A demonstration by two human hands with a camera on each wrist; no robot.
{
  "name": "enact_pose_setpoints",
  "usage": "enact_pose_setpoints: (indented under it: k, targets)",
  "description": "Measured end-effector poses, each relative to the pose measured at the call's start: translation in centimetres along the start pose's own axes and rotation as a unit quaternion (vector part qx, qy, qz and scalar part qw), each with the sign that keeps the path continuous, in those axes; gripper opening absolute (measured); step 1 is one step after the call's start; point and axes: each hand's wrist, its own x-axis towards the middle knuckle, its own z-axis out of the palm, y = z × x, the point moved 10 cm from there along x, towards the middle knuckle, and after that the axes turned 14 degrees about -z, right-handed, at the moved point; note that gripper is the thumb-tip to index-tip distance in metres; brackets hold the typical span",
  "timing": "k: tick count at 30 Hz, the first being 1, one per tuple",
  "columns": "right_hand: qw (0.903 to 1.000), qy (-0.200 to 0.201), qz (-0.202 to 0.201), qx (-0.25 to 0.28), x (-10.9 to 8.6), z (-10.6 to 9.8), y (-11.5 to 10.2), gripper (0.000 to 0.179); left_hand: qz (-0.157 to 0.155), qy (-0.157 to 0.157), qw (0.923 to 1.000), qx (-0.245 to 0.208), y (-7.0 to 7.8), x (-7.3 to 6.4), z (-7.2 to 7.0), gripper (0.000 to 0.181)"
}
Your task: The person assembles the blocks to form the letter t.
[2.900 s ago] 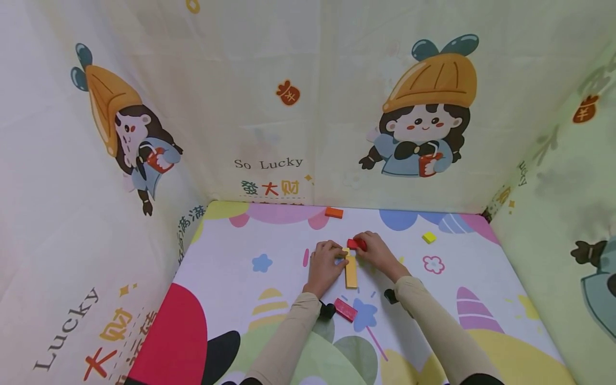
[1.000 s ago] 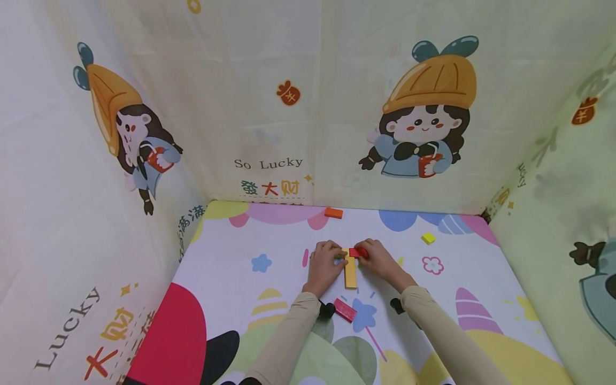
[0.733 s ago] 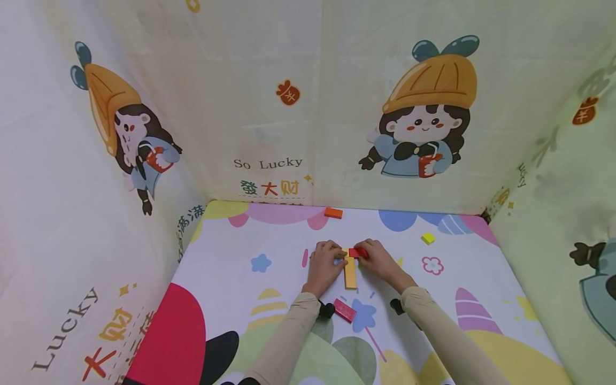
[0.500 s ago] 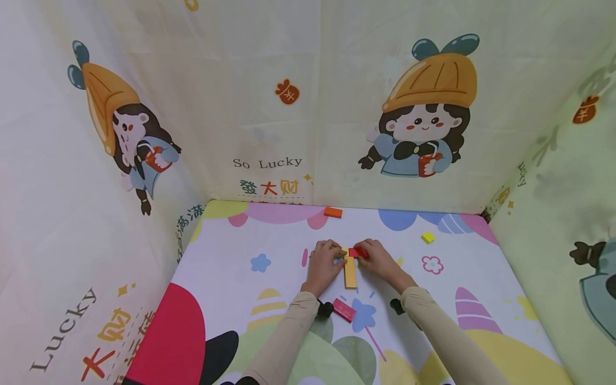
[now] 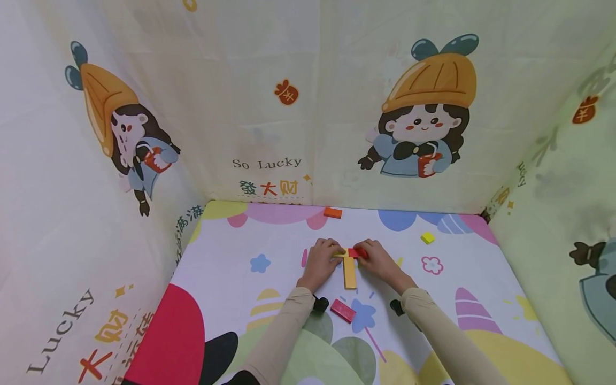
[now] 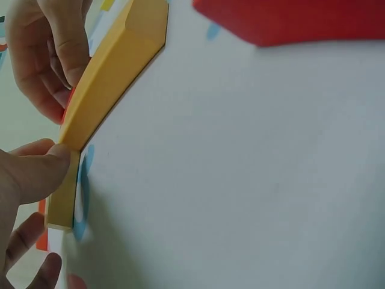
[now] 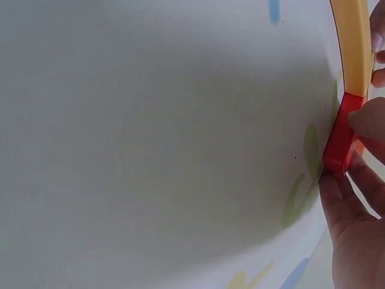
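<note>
A long yellow block (image 5: 349,274) lies on the printed mat, pointing toward me. Across its far end, a second yellow block (image 6: 62,208) extends left and a red block (image 7: 341,141) extends right, forming a T. My left hand (image 5: 321,262) pinches the left yellow block, its thumb on the near side and the other fingers partly hidden behind. With thumb and fingers, my right hand (image 5: 380,262) grips the red block at its outer end. In the right wrist view the red block's inner end sits right at the long yellow block's end.
Another red block (image 5: 343,310) lies on the mat (image 5: 399,342), nearer me and below the long block. At the back is an orange block (image 5: 332,213), and a small yellow block (image 5: 428,238) sits at the back right. Printed cloth walls (image 5: 337,133) stand around the mat.
My right hand has brought the red block nearer, in against the yellow blocks, then kept still. My left wrist has just swung slightly left, and more of its yellow block shows.
</note>
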Motion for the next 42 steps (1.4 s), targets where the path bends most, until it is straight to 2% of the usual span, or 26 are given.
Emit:
enact_pose_setpoints:
  k: [4, 12, 21, 26, 33, 42]
  targets:
    - [1.0, 0.001, 0.004, 0.002, -0.11, 0.15, 0.16, 0.039, -0.004, 0.001, 1.0, 0.004, 0.07, 0.17, -0.07, 0.021]
    - [0.9993, 0.019, -0.029, -0.016, -0.12, -0.07, -0.3, 0.035, -0.017, 0.001, 0.9998, -0.005, 0.18, 0.13, -0.27, 0.02]
    - [0.9991, 0.022, -0.033, -0.011, -0.13, -0.15, -0.47, 0.036, -0.023, 0.005, 0.9997, -0.008, 0.11, 0.13, -0.29, 0.019]
    - [0.9997, 0.013, -0.02, -0.006, -0.13, 0.06, -0.23, 0.037, -0.023, 0.001, 0.9996, -0.013, 0.0, 0.19, -0.19, 0.018]
    - [1.0, 0.001, 0.001, -0.002, -0.24, 0.18, 0.06, 0.039, 0.002, -0.023, 0.9976, -0.065, -0.17, 0.27, 0.18, 0.017]
    - [1.0, 0.001, -0.006, 0.002, -0.28, 0.09, 0.09, 0.04, 0.016, -0.029, 0.9943, -0.101, -0.6, 0.4, 0.46, 0.016]
